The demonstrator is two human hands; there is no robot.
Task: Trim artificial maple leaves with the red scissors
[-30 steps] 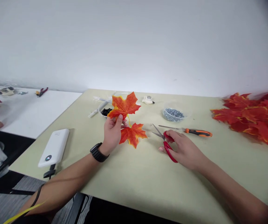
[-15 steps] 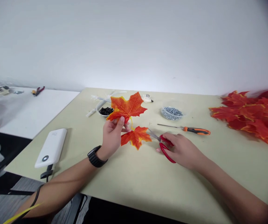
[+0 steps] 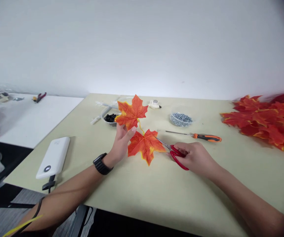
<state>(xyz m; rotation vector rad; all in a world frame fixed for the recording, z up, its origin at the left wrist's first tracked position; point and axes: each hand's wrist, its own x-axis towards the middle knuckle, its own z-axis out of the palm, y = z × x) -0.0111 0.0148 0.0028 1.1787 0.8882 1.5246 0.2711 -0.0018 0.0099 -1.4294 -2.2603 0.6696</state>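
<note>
Grip of the left hand [image 3: 121, 144] is closed on an artificial maple sprig [image 3: 140, 126], with the fingers pinching it just under the upper leaf [image 3: 131, 112]. That leaf stands up above the hand, and a thin yellow stem [image 3: 141, 127] joins it to the lower leaf [image 3: 145, 146], which hangs beside the hand, clear of the desk. A black watch [image 3: 101, 164] sits on the left wrist. The right hand [image 3: 196, 158] is closed around the red handles of a pair of scissors [image 3: 177, 156], and their narrow, nearly shut blades [image 3: 163, 143] reach to the lower leaf's right edge.

Behind the sprig, near the desk's far edge, are a bowl of black beads [image 3: 110, 118], a white cable [image 3: 104, 104] and a small white part [image 3: 154, 104]. To the right lie a clear bowl of small silver pieces [image 3: 181, 119] and an orange-and-black screwdriver [image 3: 201, 137]. A heap of red maple leaves [image 3: 262, 123] covers the desk's right end, and a white power bank [image 3: 53, 158] lies near its left edge.
</note>
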